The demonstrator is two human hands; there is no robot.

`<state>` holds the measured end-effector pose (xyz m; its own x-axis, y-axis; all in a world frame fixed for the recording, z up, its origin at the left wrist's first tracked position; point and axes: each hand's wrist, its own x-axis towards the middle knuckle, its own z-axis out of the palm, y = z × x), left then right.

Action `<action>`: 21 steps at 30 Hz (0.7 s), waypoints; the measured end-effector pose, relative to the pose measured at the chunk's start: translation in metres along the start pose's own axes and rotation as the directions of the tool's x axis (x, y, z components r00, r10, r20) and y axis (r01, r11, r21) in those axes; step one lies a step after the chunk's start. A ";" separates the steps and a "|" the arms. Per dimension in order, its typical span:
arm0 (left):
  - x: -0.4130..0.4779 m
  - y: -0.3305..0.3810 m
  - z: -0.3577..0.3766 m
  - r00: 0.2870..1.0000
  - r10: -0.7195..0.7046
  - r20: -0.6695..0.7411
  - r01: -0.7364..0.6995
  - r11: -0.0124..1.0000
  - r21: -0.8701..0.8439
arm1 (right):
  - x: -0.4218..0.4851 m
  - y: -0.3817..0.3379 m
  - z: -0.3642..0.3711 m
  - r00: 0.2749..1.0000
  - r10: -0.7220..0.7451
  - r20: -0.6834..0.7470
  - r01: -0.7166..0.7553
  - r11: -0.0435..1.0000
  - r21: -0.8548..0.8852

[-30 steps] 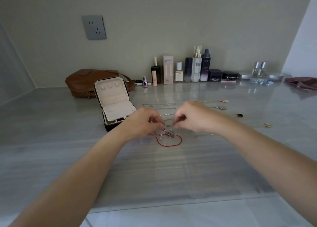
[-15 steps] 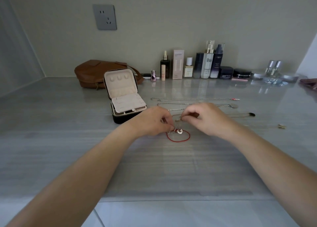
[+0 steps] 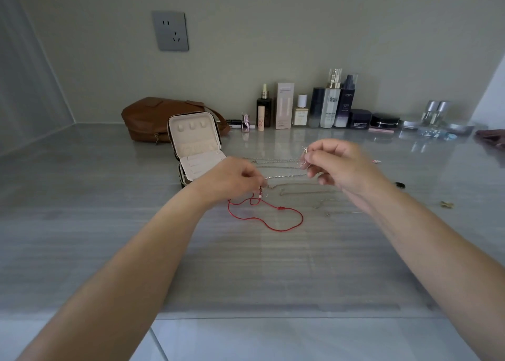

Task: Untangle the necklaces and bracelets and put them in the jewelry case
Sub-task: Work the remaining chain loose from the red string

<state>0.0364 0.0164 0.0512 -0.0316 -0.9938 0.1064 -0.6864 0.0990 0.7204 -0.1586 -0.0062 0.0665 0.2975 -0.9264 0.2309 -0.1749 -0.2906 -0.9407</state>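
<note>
A red cord bracelet (image 3: 269, 214) lies spread on the grey counter, one end pinched under my left hand (image 3: 232, 179). My right hand (image 3: 337, 164) is raised a little above the counter, fingers pinched on a thin silver chain (image 3: 284, 175) that stretches left toward my left hand. Several more silver chains (image 3: 276, 160) lie side by side behind and between the hands. The open jewelry case (image 3: 194, 134), black outside and cream inside, stands just left of my left hand with its lid upright.
A brown leather bag (image 3: 153, 117) sits behind the case. A row of cosmetic bottles (image 3: 332, 101) and jars lines the back wall. A small gold piece (image 3: 446, 204) and a dark bead (image 3: 400, 185) lie at the right. The counter's front edge (image 3: 273, 315) is near me.
My right hand has lifted up and to the right, drawing a silver chain out of the tangle. The red cord has opened from a small loop into a long spread loop.
</note>
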 end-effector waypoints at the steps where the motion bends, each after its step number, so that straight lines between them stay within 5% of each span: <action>1: 0.000 0.000 -0.001 1.000 -0.011 -0.008 0.011 1.000 0.019 | 0.000 -0.002 0.000 1.000 0.006 0.021 -0.007 0.999 0.033; 10: 0.001 -0.003 0.000 0.995 0.004 -0.099 0.022 0.966 0.257 | 0.001 -0.025 0.003 0.996 0.034 0.088 -0.044 0.992 0.119; 13: -0.005 0.009 0.002 0.983 0.124 -0.135 -0.145 0.977 -0.159 | 0.004 -0.035 0.007 0.996 0.027 0.086 -0.032 0.998 0.056; 15: -0.009 0.016 0.006 0.983 0.175 -0.058 -0.182 0.864 -0.469 | 0.008 -0.042 0.012 0.995 0.000 0.100 0.003 1.000 -0.031; 21: -0.007 0.018 0.009 0.980 0.171 -0.107 -0.197 0.705 -0.681 | 0.016 -0.060 0.020 0.991 -0.115 0.069 0.130 0.951 -0.279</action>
<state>0.0177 0.0250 0.0577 -0.0707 -0.9512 0.3002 0.0168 0.2998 0.9538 -0.1244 0.0010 0.1213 0.3800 -0.8679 0.3200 -0.3899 -0.4640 -0.7954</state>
